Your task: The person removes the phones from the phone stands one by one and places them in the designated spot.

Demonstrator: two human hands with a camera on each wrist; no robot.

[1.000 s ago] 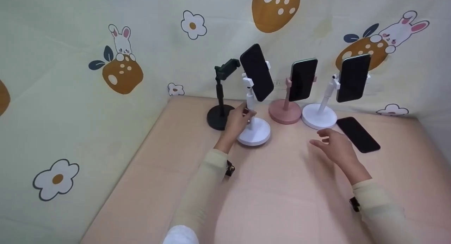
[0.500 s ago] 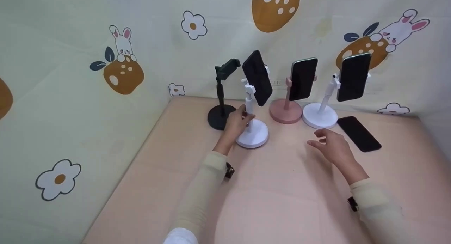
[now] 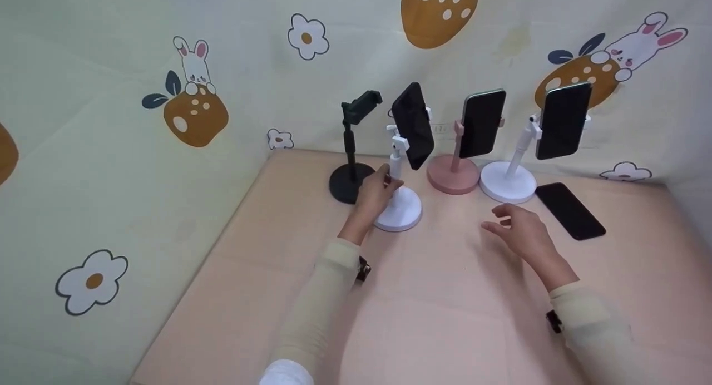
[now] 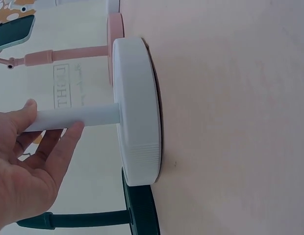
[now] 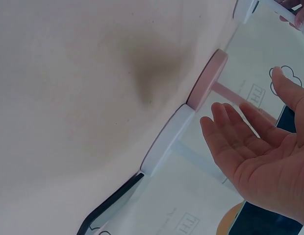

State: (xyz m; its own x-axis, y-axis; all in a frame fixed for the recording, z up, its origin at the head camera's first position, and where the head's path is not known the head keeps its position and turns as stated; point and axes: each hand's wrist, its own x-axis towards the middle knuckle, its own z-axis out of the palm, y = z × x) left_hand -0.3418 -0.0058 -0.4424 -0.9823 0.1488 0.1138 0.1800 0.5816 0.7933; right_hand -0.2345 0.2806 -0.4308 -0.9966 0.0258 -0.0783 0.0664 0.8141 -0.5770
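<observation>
My left hand (image 3: 375, 195) grips the pole of a white phone stand (image 3: 399, 211), with thumb and fingers round it in the left wrist view, where the stand's pole (image 4: 93, 116) runs into a thick round base. A black phone (image 3: 413, 126) sits tilted in that stand's clamp. Right of it, my right hand (image 3: 523, 232) hovers over the table with loosely bent fingers and holds nothing. In the right wrist view, its palm and fingers (image 5: 265, 156) are spread apart, with phone stands behind.
A black stand (image 3: 350, 182) with a bare clamp stands at left. Right of the held stand are a pink stand (image 3: 453, 174) and another white stand (image 3: 507, 182), each bearing a phone. A loose black phone (image 3: 571, 211) lies at right. A patterned cloth wall (image 3: 250, 95) backs the table.
The held white stand has come down a little and turned, so its phone sits lower and shows more edge-on. My right hand has drifted slightly left.
</observation>
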